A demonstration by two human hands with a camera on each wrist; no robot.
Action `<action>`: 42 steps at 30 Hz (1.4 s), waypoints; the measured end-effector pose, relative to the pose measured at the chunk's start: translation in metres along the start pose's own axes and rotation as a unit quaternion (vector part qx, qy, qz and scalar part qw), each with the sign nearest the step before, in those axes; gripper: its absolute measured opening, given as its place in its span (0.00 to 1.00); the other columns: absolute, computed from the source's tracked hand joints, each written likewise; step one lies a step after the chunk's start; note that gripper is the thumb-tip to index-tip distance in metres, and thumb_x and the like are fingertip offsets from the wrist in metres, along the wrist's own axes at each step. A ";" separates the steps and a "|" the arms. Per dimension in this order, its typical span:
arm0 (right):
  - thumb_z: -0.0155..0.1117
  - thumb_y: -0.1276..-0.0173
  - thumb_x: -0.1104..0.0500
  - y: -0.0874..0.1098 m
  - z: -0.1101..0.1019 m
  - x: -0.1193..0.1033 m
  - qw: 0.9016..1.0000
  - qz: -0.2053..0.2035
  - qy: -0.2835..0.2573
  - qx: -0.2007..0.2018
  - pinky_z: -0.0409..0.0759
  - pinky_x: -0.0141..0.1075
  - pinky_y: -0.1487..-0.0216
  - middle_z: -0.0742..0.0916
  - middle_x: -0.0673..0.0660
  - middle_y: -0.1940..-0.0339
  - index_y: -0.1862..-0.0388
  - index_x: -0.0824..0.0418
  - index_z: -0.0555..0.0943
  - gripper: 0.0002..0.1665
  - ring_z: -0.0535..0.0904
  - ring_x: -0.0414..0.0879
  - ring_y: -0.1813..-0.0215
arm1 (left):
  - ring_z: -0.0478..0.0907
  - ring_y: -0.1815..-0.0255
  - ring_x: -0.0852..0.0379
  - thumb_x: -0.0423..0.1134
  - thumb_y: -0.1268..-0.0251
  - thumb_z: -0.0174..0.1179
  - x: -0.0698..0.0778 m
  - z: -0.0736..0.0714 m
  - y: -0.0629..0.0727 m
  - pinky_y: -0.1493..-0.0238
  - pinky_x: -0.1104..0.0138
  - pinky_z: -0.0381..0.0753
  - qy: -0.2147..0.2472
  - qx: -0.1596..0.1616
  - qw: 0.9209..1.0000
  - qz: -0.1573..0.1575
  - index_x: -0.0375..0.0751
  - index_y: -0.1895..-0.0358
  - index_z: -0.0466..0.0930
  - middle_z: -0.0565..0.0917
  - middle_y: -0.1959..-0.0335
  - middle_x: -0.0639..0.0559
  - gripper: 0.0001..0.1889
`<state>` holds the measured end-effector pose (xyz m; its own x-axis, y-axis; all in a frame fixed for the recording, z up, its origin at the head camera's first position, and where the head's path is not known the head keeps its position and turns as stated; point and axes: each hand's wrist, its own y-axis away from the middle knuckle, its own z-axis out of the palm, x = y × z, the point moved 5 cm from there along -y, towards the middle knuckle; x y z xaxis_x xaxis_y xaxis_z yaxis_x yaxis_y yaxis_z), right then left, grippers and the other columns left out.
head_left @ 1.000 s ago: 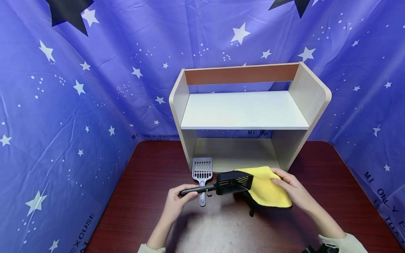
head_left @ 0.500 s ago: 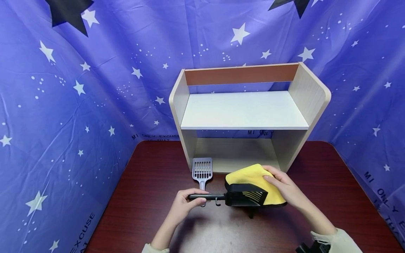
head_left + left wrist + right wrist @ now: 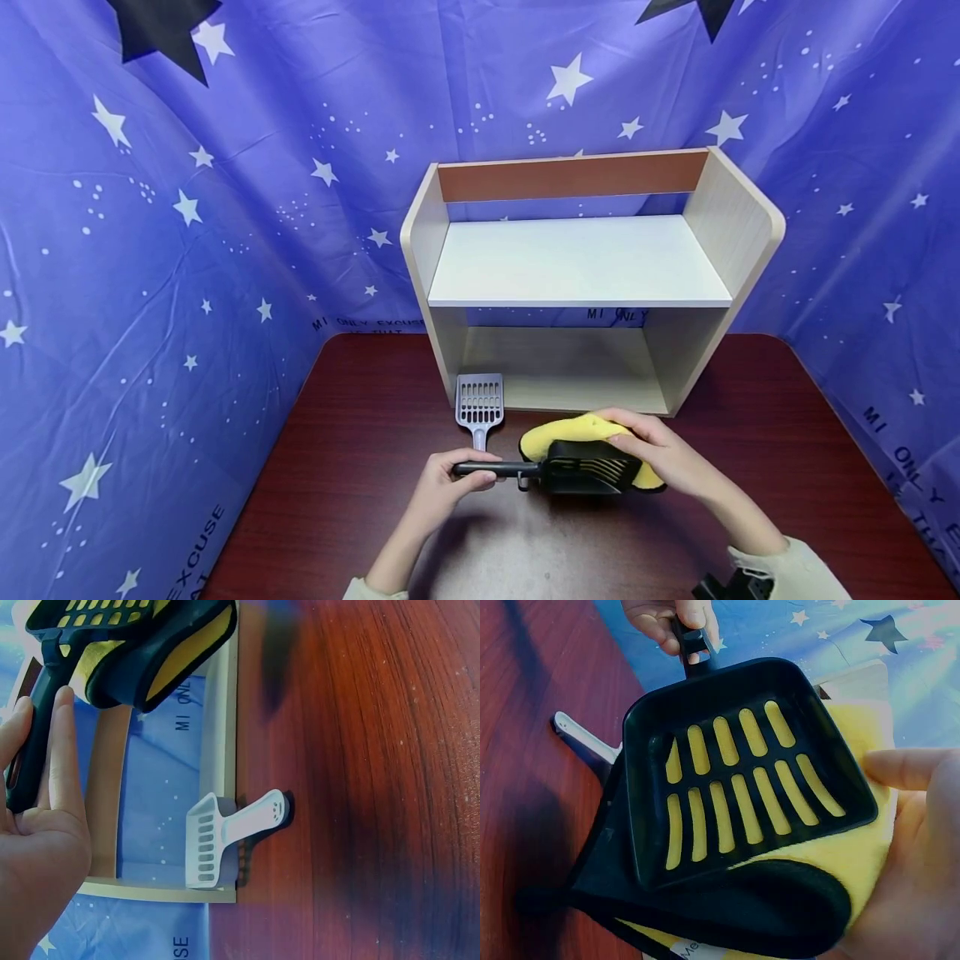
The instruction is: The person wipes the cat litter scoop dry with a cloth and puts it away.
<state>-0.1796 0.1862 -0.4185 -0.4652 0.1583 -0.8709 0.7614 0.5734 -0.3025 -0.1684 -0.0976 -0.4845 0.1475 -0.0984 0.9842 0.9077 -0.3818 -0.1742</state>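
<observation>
My left hand [image 3: 444,487] grips the handle of a black slotted litter scoop [image 3: 592,469], which is held up over the table. A yellow cloth [image 3: 558,432] with a black edge lies behind and under the scoop's head, and my right hand [image 3: 663,454] holds it there. Through the slots the right wrist view shows yellow, with the thumb [image 3: 904,769] on the cloth beside the rim. The cloth's dark underside [image 3: 780,911] folds round below the scoop. A grey litter scoop [image 3: 480,400] leans its head on the shelf's front, its handle partly hidden behind my left hand.
A pale wooden two-tier shelf [image 3: 577,262] stands at the back of the dark red table [image 3: 352,425]. Its white upper board and lower compartment face me. A blue curtain [image 3: 300,208] with stars surrounds the table at the back and both sides.
The black scoop has moved slightly right and turned. My right hand has shifted left with the cloth, which went from spread out to bunched behind the scoop's head.
</observation>
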 end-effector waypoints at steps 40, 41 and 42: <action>0.52 0.31 0.77 0.019 -0.013 -0.002 0.992 -0.078 0.076 0.061 0.71 0.18 0.37 0.81 0.39 0.35 0.36 0.67 0.77 0.25 0.74 0.29 0.34 | 0.88 0.59 0.61 0.26 0.36 0.62 0.005 -0.031 0.000 0.54 0.66 0.87 0.024 0.092 0.995 -0.008 0.12 0.51 0.76 0.90 0.61 0.54 0.17; 0.52 0.31 0.77 0.020 -0.014 -0.002 0.992 -0.079 0.074 0.065 0.72 0.18 0.38 0.81 0.39 0.35 0.36 0.68 0.77 0.25 0.75 0.29 0.34 | 0.88 0.59 0.62 0.26 0.36 0.62 0.005 -0.032 0.001 0.54 0.66 0.87 0.025 0.094 0.995 -0.007 0.11 0.51 0.75 0.90 0.61 0.55 0.17; 0.53 0.30 0.76 0.022 -0.015 -0.001 0.992 -0.081 0.072 0.068 0.73 0.18 0.39 0.81 0.39 0.35 0.37 0.68 0.77 0.24 0.75 0.29 0.35 | 0.88 0.59 0.62 0.25 0.36 0.62 0.006 -0.033 0.001 0.54 0.67 0.87 0.028 0.096 0.995 -0.006 0.11 0.51 0.75 0.90 0.61 0.57 0.17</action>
<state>-0.1693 0.2101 -0.4187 -0.6390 0.1925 -0.7447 0.7205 0.4887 -0.4919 -0.1797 -0.1284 -0.4803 0.1181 -0.1484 0.9819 0.9684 -0.2016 -0.1469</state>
